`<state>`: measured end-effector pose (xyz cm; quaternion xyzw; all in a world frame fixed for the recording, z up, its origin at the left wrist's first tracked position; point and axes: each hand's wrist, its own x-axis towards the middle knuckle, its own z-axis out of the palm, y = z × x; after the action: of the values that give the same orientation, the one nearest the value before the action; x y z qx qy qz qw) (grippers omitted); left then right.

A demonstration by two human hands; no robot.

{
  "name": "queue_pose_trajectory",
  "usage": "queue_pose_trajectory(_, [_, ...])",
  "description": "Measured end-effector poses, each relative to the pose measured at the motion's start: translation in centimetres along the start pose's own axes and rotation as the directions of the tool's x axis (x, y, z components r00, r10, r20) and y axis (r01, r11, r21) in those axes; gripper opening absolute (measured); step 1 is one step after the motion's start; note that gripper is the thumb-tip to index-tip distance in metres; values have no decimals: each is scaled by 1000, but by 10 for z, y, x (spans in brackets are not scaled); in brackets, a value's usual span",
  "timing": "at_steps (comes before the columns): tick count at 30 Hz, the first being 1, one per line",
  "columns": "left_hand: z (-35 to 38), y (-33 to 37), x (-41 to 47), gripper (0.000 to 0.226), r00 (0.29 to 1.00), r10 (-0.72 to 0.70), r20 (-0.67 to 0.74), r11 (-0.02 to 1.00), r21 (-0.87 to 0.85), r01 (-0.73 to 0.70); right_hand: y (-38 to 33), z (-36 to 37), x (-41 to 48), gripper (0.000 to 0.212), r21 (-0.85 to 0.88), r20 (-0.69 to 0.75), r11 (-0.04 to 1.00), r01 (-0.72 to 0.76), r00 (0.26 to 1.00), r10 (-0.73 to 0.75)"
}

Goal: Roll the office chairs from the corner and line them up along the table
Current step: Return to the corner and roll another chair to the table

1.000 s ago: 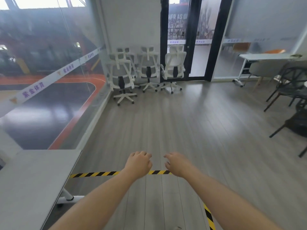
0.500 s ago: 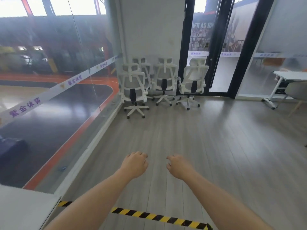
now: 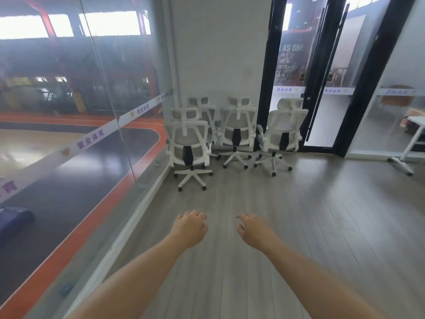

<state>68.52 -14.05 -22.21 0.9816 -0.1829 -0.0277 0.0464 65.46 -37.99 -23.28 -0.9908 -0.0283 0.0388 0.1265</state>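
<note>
While both arms are stretched forward over the grey plank floor (image 3: 299, 215), nothing is gripped by either hand. The left hand (image 3: 189, 227) is held palm down with its fingers loosely curled under, and the right hand (image 3: 253, 229) is held the same way with its fingers slightly spread; a gap of bare floor is seen between the two.

Well ahead of the hands, four white office chairs are grouped in the corner, all with their backs turned to the camera. Closest to the left hand, the nearest chair (image 3: 189, 143) is set beside the glass wall (image 3: 92, 111). Beyond it, partly hidden, a second chair (image 3: 202, 104) is tucked against the white wall (image 3: 218, 54). Ahead of the gap between the hands, a third chair (image 3: 238, 132) is placed, and ahead of the right hand a fourth chair (image 3: 284, 132) is parked just before a black-framed glass door (image 3: 322, 88).

Far off to the right of the right hand, the leg and edge of a white table (image 3: 411, 143) are seen, well apart from the chairs.
</note>
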Motion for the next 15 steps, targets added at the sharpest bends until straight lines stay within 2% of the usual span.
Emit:
queue_pose_trajectory(9, [-12, -39, 239, 37, 998, 21, -52, 999, 45, -19, 51, -38, 233, 43, 26, -58, 1000, -4, 998, 5])
queue_pose_trajectory(15, [-35, -66, 395, 37, 996, -70, -58, 997, 28, 72, 86, -76, 399, 44, 10, -35, 999, 47, 998, -46])
